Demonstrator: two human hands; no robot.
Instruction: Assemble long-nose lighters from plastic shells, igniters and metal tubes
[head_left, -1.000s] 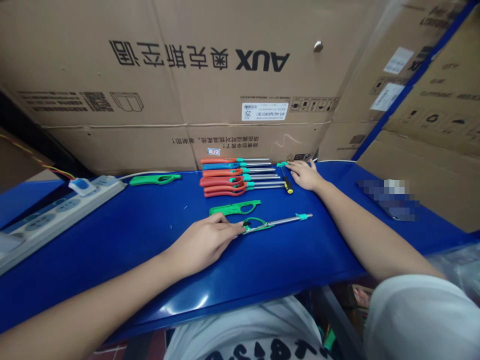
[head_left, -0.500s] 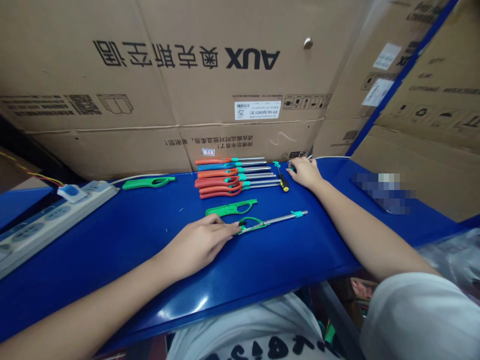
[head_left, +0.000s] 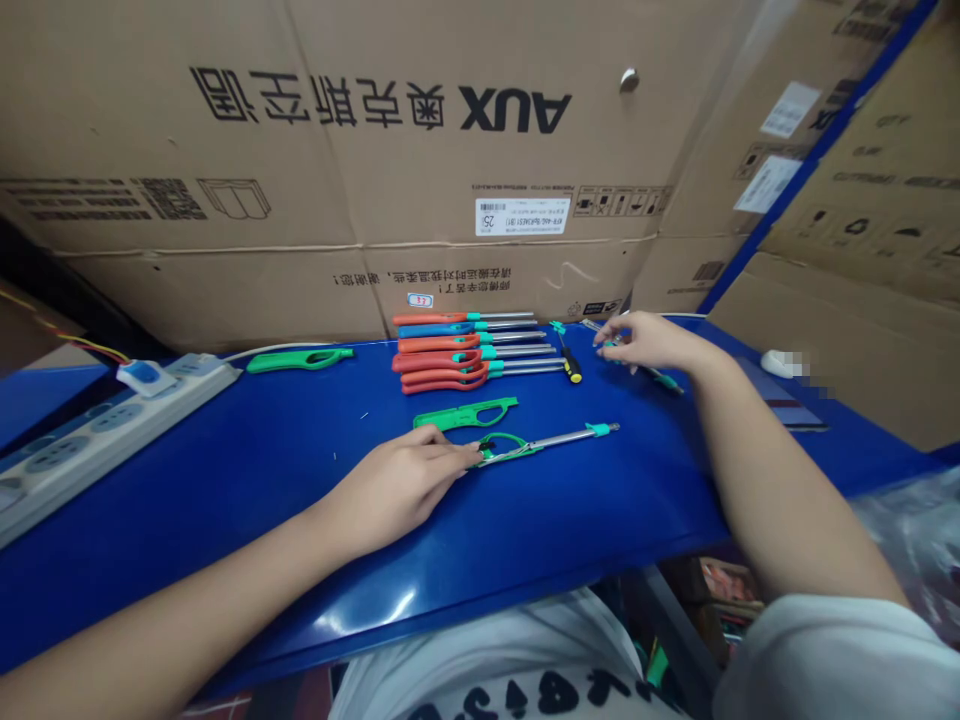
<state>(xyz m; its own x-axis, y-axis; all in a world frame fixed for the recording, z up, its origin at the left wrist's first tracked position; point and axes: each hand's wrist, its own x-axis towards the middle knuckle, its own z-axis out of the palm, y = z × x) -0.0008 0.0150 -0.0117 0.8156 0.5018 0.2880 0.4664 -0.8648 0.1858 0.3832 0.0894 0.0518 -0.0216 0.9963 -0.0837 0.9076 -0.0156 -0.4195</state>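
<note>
My left hand [head_left: 420, 480] is closed on the green handle half of an open long-nosed lighter [head_left: 517, 452], pressing it to the table. A wire and a metal tube [head_left: 566, 438] with a teal piece near its tip lie in that half. The matching green handle shell [head_left: 465, 413] rests just behind it. At the back right, my right hand [head_left: 637, 342] has its fingers curled at a slim pen-like tool [head_left: 667, 380] with a teal end, its middle hidden by the hand. A screwdriver [head_left: 571, 364] with a black and yellow handle lies left of that hand.
Several red, orange and blue lighters [head_left: 442, 362] lie in a row at the back. Another green shell [head_left: 300, 360] is left of them, near a white power strip [head_left: 112, 430]. Cardboard [head_left: 300, 240] walls the blue table's [head_left: 600, 510] back. A white object [head_left: 780, 363] lies far right.
My right hand has lifted and shifted right from the cardboard's foot, with the slim tool now showing under it. My left hand stays on the lighter half.
</note>
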